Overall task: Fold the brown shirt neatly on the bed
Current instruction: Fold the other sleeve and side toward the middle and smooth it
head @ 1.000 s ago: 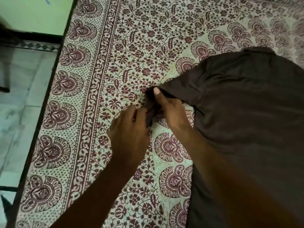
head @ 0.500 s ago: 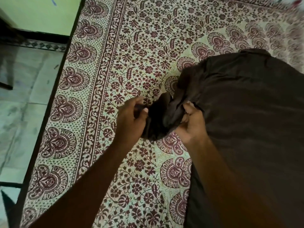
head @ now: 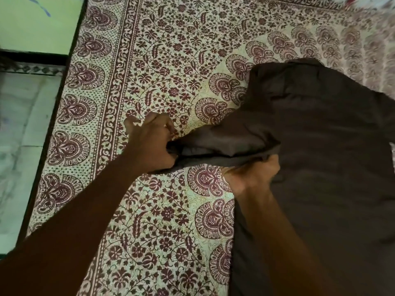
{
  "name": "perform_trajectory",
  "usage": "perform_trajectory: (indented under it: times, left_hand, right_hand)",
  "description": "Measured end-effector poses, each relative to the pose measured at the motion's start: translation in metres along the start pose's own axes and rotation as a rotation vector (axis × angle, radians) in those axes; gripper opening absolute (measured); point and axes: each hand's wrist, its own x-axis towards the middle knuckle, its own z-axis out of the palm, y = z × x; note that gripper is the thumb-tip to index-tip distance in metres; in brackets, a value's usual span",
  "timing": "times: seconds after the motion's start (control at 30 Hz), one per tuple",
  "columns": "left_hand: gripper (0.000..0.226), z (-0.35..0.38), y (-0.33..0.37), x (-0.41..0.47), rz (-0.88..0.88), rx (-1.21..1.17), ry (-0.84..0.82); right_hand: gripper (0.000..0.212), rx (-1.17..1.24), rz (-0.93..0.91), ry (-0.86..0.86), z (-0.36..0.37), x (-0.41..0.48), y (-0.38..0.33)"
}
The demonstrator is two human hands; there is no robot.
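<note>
- Head view: we see the dark brown cloth shirt (head: 320, 150) lying flat on the maroon floral printed sheet (head: 171, 60) of the bed (head: 53, 116).
- Left hand (head: 149, 144) grips the end of its sleeve (head: 224, 138); right hand (head: 254, 176) pinches the sleeve's base.

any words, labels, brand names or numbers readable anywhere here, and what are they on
None can be read. The brown shirt shows no tag or print; the bedsheet carries only floral patterns; the blue marks on the green wall are blurred scribbles, not legible letters.

One head-worn view looks steeply down from close above the bed (head: 171, 60), floor (head: 19, 124) at its left.
</note>
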Motion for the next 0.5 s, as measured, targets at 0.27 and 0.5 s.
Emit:
perform_trajectory:
  times: [0.27, 0.5]
  left_hand:
    - [0.018, -0.051, -0.056, -0.012, -0.062, -0.391, -0.013]
    - [0.022, -0.082, -0.121, -0.009, -0.245, -0.352, -0.019]
  right_hand:
    - [0.077, 0.096, 0.095, 0.081, 0.008, 0.016, 0.026]
    - [0.038, -0.086, 0.140, 0.148, 0.072, 0.035, 0.082]
